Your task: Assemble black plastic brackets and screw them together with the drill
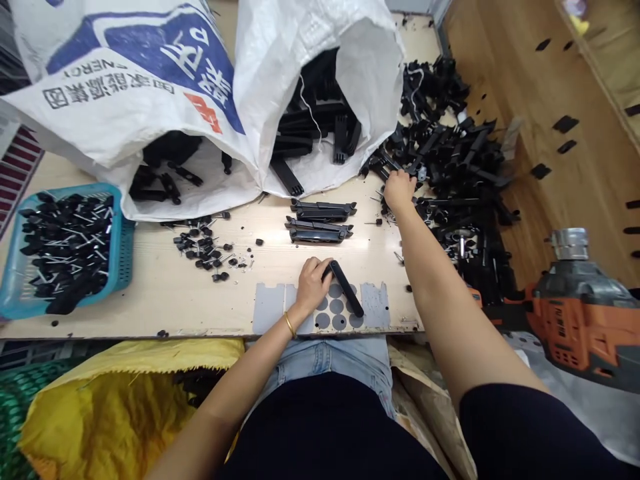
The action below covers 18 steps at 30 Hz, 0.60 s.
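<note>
My left hand (313,285) is closed on one end of a black hinged plastic arm (349,291), bent at its joint, above grey pads with round discs (323,321) at the table's front edge. Further right, my right hand (400,189) has its fingers curled at the near edge of a heap of black plastic parts (450,150). What its fingertips pinch, if anything, is hidden. Between the hands and the sacks, several folded black plastic arms (321,232) lie side by side on the table.
Two white woven sacks (370,80) hold black parts at the back. A blue basket (125,257) of black-headed screws stands left, with loose black-headed screws (200,248) near it. An orange power drill (575,313) sits at right. A yellow sack (100,413) is below the table edge.
</note>
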Tool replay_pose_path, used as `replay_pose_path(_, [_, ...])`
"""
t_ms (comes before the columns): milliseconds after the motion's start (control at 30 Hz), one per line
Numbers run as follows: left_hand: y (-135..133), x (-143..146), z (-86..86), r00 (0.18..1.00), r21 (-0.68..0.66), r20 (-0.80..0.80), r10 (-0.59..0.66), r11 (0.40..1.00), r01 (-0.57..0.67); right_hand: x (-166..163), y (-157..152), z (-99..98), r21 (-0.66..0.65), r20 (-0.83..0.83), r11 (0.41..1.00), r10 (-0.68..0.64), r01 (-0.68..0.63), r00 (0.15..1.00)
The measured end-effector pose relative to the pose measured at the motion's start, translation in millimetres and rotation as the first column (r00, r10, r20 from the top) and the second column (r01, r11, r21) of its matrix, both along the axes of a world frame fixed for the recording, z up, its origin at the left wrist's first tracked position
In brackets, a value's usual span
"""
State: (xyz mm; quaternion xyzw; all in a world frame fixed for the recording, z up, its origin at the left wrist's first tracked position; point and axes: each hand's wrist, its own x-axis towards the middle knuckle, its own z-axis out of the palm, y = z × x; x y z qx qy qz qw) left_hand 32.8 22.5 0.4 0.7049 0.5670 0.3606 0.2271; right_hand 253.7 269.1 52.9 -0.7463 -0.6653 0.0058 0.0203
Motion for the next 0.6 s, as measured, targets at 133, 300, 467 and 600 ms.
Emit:
replay_pose_path(133, [1, 0, -0.1, 1.000, -0.001, 0.021, 0.010, 1.000, -0.010, 3, -11, 28.0, 0.053, 0.000, 0.999, -0.004, 0.004, 1.000])
replay_pose_path(300, [3, 1, 3.8, 1.000, -0.063, -0.021, 0.018, 0.998, -0.019, 23, -87, 79.0, -0.012, -0.255, 0.957, 0.276, -0.288, 0.927])
replay_pose_path(467, [-8, -8, 16.0, 0.972, -0.185, -0.204, 0.118, 0.970, -0.157, 11, -164, 78.4, -0.555, -0.412, 0.528, 0.497, -0.643, 0.764])
replay_pose_path(600, [-35, -31, 33.6, 0.932, -0.218, -0.322, 0.164, 0.946, -0.242, -3, -190, 56.2, -0.557, -0.270, 0.585, 0.544, -0.589, 0.795])
